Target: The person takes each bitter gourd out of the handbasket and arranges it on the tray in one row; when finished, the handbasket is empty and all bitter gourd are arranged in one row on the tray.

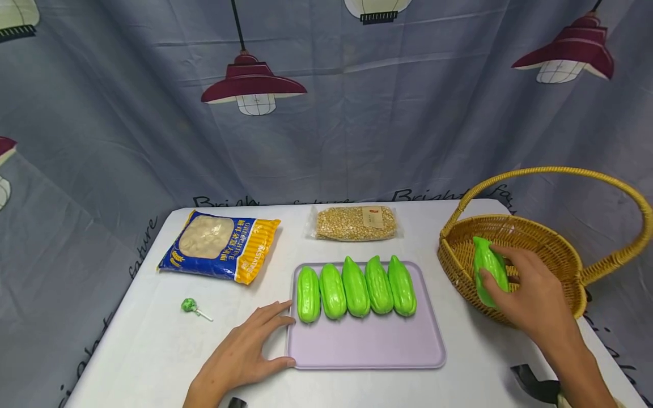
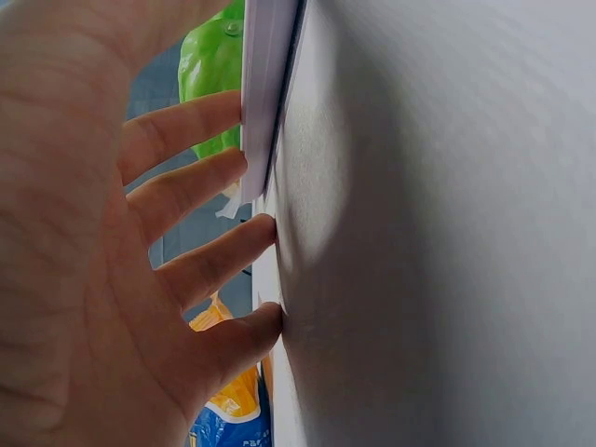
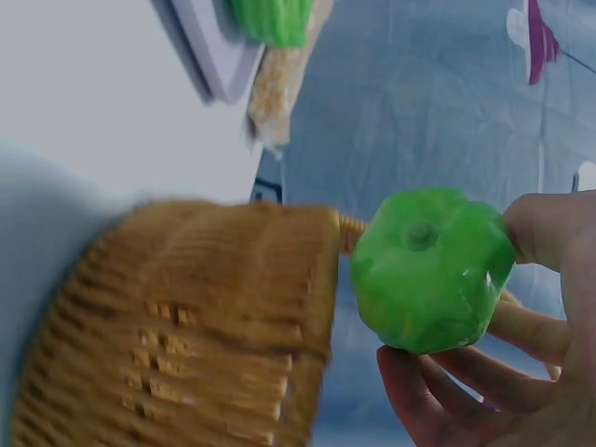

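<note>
My right hand [image 1: 535, 289] holds a glossy green ribbed vegetable [image 1: 488, 269], perhaps a toy melon or gourd, above the left rim of a wicker basket [image 1: 510, 224]. In the right wrist view, the lobed end of that vegetable [image 3: 433, 270] faces the camera, with thumb and fingers around it beside the basket wall [image 3: 196, 317]. Several similar green vegetables [image 1: 357, 286] lie side by side on a lilac tray [image 1: 367, 348]. Against the tray's left edge rests my left hand [image 1: 245, 348], its fingers spread. The left wrist view shows fingertips [image 2: 228, 163] touching the tray's side [image 2: 265, 84].
A blue and yellow pasta bag [image 1: 216, 243] lies at the back left, and a clear bag of yellow grains [image 1: 357, 222] behind the tray. A green lollipop [image 1: 190, 306] is left of my left hand. The basket's tall handle [image 1: 551, 170] arches over it. A grey curtain [image 1: 336, 141] hangs behind.
</note>
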A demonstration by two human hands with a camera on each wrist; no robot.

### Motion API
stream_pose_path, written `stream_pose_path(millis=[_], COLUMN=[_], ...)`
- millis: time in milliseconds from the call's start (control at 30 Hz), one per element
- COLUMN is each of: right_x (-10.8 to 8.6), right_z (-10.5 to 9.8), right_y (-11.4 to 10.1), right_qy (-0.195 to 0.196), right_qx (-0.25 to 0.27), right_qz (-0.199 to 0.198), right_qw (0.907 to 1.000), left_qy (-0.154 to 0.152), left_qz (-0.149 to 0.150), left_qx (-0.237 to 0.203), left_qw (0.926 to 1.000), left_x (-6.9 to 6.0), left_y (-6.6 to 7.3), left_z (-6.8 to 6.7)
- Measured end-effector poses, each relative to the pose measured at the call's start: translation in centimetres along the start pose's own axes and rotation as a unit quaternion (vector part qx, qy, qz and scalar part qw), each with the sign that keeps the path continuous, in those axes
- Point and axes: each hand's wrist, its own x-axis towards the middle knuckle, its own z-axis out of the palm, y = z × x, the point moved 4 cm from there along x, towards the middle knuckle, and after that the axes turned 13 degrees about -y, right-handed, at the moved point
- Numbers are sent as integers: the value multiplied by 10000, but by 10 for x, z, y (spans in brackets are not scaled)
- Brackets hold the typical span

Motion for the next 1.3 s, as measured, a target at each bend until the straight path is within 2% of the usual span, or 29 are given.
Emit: stream_pose_path(millis=[133,333,567,733,967,1300], right_x=[1,2,2,4,6,12], right_z=[9,25,48,61,77,96], right_y=[-11,-26,-39,-42,-41,-36], right_qy=[54,-92,-192,-393,-797,-1058], right_qx=[127,284,168,198,327,188], right_qz=[-230,-530,-803,-800,-581,-517], right_qw=[9996,9981,9964,9958,9946,9929], left_qy=[-11,-27,-70,-107,-11,43], left_qz=[-9,-31,-60,-86,-39,8], left_qx=[-18,-34,-25,-80,-32,11], left_qw=[10000,10000,10000,9999,10000,10000], left_x=[0,0,1,0,0,1], left_y=[0,-1,-1,0,1,2], left_z=[0,0,0,1,0,0])
